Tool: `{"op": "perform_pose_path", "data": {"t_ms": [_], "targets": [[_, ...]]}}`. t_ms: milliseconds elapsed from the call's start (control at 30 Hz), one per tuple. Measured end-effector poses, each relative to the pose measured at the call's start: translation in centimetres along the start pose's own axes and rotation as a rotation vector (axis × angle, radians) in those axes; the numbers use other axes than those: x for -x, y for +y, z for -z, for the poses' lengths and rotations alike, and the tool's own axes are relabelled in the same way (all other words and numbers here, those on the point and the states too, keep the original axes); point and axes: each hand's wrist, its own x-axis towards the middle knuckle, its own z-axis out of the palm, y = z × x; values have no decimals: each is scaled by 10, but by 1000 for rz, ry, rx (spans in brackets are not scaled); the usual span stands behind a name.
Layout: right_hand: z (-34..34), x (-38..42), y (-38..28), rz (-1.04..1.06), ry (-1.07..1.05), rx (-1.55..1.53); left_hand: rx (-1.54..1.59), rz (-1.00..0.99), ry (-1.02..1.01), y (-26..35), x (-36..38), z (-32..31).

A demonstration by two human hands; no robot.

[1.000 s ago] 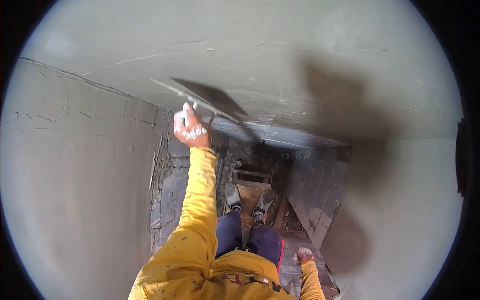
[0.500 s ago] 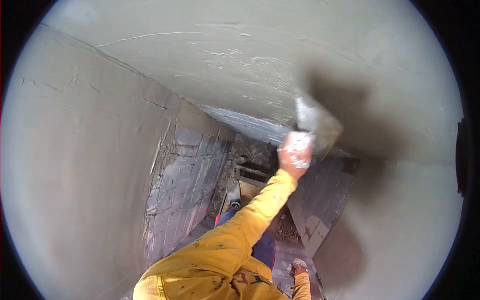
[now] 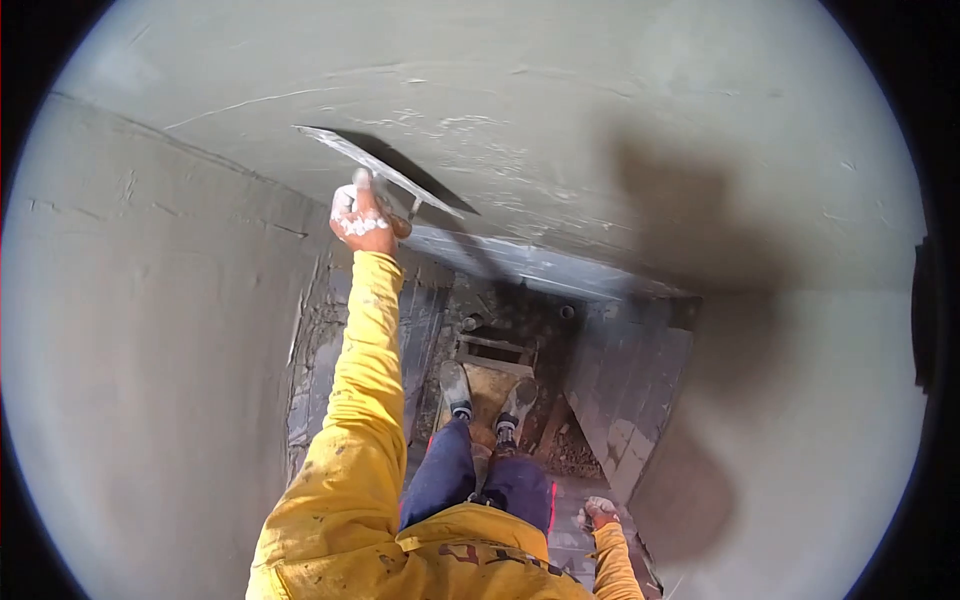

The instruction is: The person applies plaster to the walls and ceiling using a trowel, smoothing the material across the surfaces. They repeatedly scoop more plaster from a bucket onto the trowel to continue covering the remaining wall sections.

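Left hand (image 3: 366,220), white-smeared, wrapped round handle of trowel (image 3: 378,168), thumb uppermost. Blade tilted beside plastered wall (image 3: 520,60), shadow alongside; cannot tell whether edge touches. Right hand (image 3: 600,512) low beside legs (image 3: 440,475), cannot tell how far closed.

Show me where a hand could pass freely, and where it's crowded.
Room to pass appears open between the left sleeve and right hand, above the legs. Crowded spots: the left hand holding the trowel near the front wall; the shoes close to the frame.
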Motion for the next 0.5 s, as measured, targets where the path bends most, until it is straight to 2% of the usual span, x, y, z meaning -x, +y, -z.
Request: {"op": "perform_pose_path", "data": {"t_ms": [67,200,267,333,400,467,500], "targets": [[-1,10,-3,-30,11,-47,130,90,-67,13,35,-20],[-2,20,3,-13,12,-102,-156,-129,-155,19,101,-65],[2,24,11,3,20,-101,-125,-232,-191,33,138,-91],[1,29,20,15,35,-96,-78,-167,-249,38,175,-117],[2,32,37,-8,35,-125,-209,-377,-305,41,211,-142],[1,35,47,-26,56,-157,-135,-380,-393,50,248,-167],[-2,39,53,-40,77,-176,-198,-533,-468,56,262,-176]]}}
